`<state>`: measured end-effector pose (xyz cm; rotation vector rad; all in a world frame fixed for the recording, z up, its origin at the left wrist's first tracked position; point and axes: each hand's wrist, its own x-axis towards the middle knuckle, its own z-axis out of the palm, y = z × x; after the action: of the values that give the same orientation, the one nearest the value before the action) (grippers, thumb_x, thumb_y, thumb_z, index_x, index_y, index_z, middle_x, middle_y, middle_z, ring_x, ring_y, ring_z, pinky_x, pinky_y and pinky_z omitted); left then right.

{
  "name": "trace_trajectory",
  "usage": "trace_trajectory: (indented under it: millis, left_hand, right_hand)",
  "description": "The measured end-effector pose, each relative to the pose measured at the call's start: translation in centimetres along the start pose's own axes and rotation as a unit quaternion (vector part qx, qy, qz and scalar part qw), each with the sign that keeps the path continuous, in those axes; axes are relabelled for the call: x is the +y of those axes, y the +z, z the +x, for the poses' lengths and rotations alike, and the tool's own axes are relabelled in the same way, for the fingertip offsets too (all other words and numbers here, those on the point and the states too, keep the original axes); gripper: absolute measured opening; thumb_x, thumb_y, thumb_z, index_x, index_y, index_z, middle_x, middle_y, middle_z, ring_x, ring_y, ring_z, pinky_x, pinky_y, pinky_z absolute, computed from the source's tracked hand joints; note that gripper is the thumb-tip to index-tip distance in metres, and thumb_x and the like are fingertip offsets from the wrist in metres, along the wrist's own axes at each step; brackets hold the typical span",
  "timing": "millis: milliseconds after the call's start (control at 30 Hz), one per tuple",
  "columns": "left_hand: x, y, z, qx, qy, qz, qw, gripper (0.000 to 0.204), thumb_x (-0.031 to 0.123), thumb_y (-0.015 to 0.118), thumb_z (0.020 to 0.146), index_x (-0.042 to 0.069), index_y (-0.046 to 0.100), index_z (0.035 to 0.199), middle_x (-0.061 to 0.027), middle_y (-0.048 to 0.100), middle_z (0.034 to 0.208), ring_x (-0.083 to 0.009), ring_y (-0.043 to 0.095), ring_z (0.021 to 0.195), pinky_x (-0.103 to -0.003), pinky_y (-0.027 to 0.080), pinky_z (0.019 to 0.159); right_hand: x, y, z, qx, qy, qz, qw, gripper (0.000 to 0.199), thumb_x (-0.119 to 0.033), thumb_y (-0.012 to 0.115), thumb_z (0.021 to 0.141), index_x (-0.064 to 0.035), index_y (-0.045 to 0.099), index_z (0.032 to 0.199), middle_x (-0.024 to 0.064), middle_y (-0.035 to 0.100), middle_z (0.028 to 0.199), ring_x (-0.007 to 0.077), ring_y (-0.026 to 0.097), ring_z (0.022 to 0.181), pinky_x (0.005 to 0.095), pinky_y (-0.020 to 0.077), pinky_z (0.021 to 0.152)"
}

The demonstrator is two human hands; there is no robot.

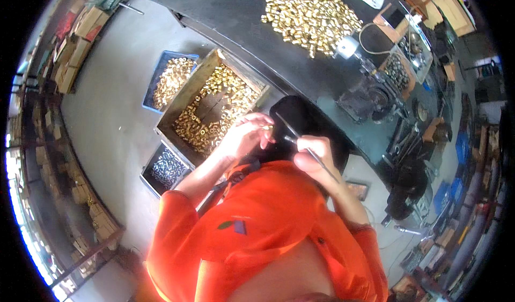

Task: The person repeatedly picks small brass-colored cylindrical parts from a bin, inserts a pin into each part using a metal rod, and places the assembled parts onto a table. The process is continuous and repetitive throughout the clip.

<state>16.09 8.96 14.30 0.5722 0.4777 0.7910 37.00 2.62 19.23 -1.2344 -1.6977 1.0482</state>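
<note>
Your left hand (248, 133) pinches small brass fitting (266, 127) at fingertips, above wooden crate (185, 95) of brass parts; your right hand (316, 154) closed around thin metal rod (300, 143), tip near fitting

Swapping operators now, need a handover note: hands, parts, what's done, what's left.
Left hand: pinching one small brass fitting at chest height.
Right hand: gripping a thin metal rod, tip aimed at that fitting.
Parts: wooden crate of brass fittings at the person's left, blue bin of the same beyond it, dark tray of silvery parts nearer. Big loose pile of brass fittings on the black bench.
Done: cannot tell which container holds finished pieces.
Left: the piece in hand; plenty of fittings remain in the crate and on the bench.
</note>
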Motion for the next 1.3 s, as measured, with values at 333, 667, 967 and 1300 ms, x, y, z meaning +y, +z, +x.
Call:
trace_trajectory:
  millis: [333, 667, 967, 1300]
  left_hand:
    - [-0.7, 3.5, 0.0, 0.011, -0.026, 0.136, 0.990, 0.035, 0.029, 0.053, 0.094, -0.003, 0.060, 0.085, -0.0086, 0.053, 0.052, -0.0187, 0.048, 0.036, -0.036, 0.050, 0.055]
    - [0.6, 4.6, 0.6, -0.086, 0.005, 0.339, 0.937, 0.019, 0.008, 0.056, 0.092, -0.006, 0.057, 0.104, -0.0088, 0.063, 0.082, -0.0152, 0.063, 0.075, -0.027, 0.051, 0.071]
    - [0.7, 4.4, 1.4, -0.087, -0.029, 0.319, 0.943, 0.016, 0.005, 0.061, 0.088, -0.004, 0.058, 0.101, -0.0057, 0.062, 0.080, -0.0114, 0.061, 0.072, -0.026, 0.049, 0.066]
    - [0.5, 0.2, 3.1, 0.039, 0.236, 0.723, 0.648, 0.025, 0.002, 0.067, 0.063, 0.006, 0.063, 0.087, -0.0090, 0.058, 0.078, -0.0233, 0.060, 0.063, -0.032, 0.048, 0.056]
  right_hand:
    - [-0.6, -0.4, -0.5, 0.017, -0.026, -0.009, 0.999, 0.022, -0.006, 0.060, 0.062, -0.0020, 0.038, 0.058, 0.0096, 0.038, 0.054, 0.0207, 0.041, 0.045, 0.0324, 0.0317, 0.044]
    - [2.2, 1.5, -1.2, 0.094, -0.054, -0.051, 0.993, 0.017, -0.003, 0.061, 0.061, -0.0021, 0.044, 0.058, 0.0092, 0.043, 0.053, 0.0215, 0.046, 0.043, 0.0328, 0.0355, 0.043]
    - [2.6, 0.7, -1.5, 0.076, 0.026, 0.061, 0.995, 0.022, -0.006, 0.057, 0.062, -0.0035, 0.036, 0.055, 0.0065, 0.034, 0.051, 0.0156, 0.035, 0.044, 0.0304, 0.0275, 0.043]
    - [-2.6, -1.3, -1.9, -0.009, -0.054, 0.029, 0.998, 0.035, -0.027, 0.061, 0.071, -0.0046, 0.039, 0.056, 0.0076, 0.035, 0.053, 0.0218, 0.037, 0.043, 0.0339, 0.0265, 0.043]
